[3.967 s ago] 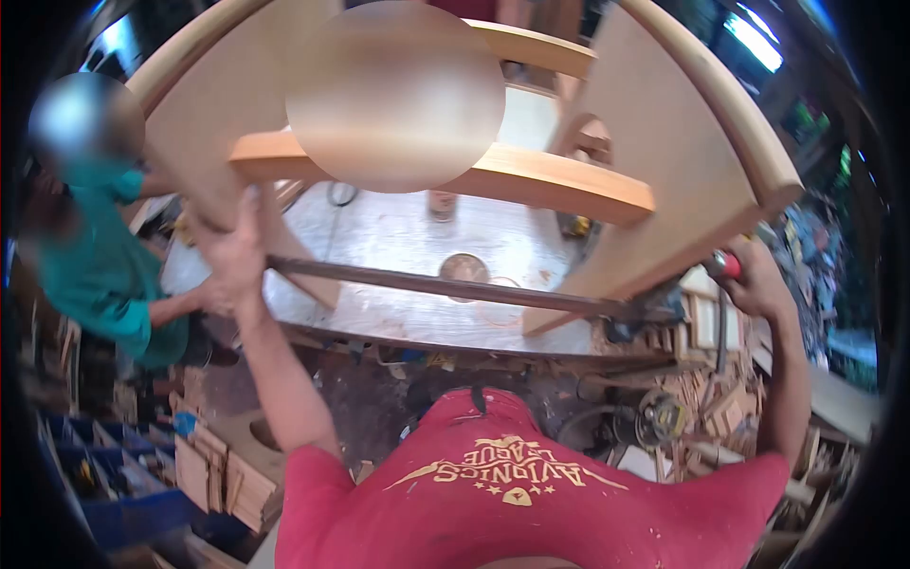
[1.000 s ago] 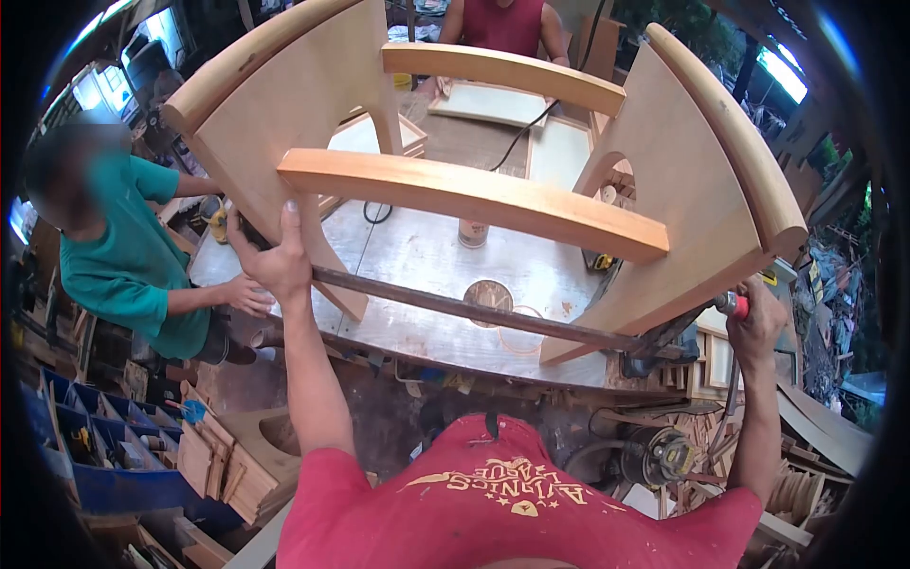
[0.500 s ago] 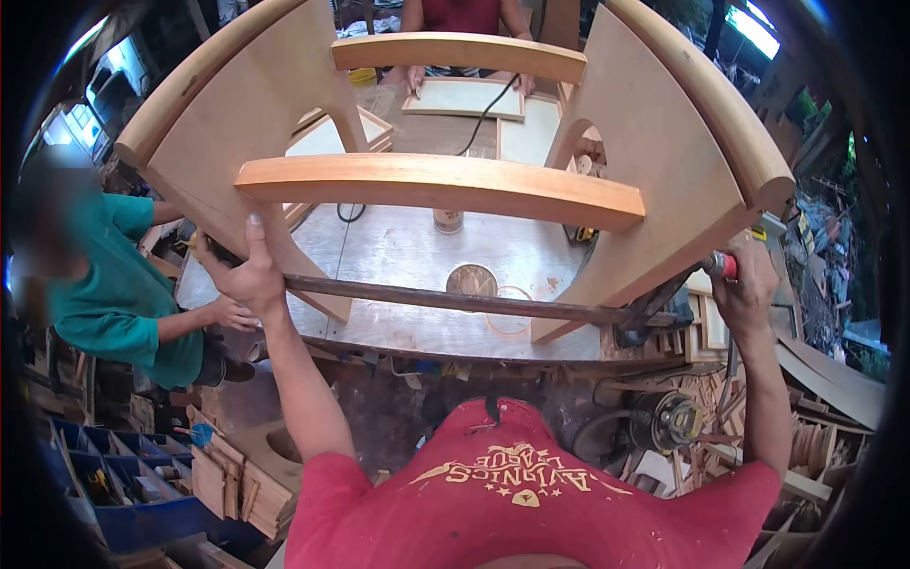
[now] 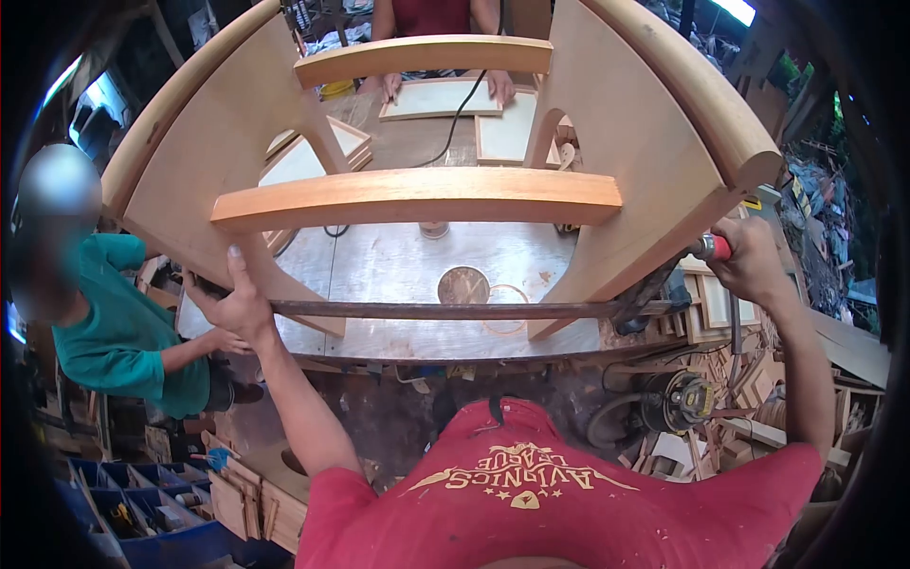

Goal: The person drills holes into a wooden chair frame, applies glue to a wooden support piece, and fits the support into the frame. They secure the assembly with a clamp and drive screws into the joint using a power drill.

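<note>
A long bar clamp (image 4: pixel 445 310) spans the near side of a wooden frame, below its curved crosspiece (image 4: pixel 417 199). My left hand (image 4: pixel 237 308) is closed around the clamp's left end beside the left side panel (image 4: pixel 204 156), thumb pointing up; its other fingers are partly hidden. At the other end, my right hand (image 4: pixel 754 258) grips the clamp's red handle (image 4: pixel 720 247), next to the lower edge of the right side panel (image 4: pixel 645 142). A second crosspiece (image 4: pixel 427 59) joins the two panels farther back.
Under the frame is a metal-topped table (image 4: pixel 379 270). Across it, a co-worker's hands (image 4: pixel 500 87) rest on a light framed panel (image 4: pixel 441 99). Another person in a green shirt (image 4: pixel 123 322) stands at left. Wood scraps and a machine (image 4: pixel 678 400) lie low right; blue bins (image 4: pixel 123 507) sit low left.
The wooden frame appears shifted left and slightly down in view. My right hand has turned around the red handle, its elbow now farther out. Both hands keep their hold on the clamp.
</note>
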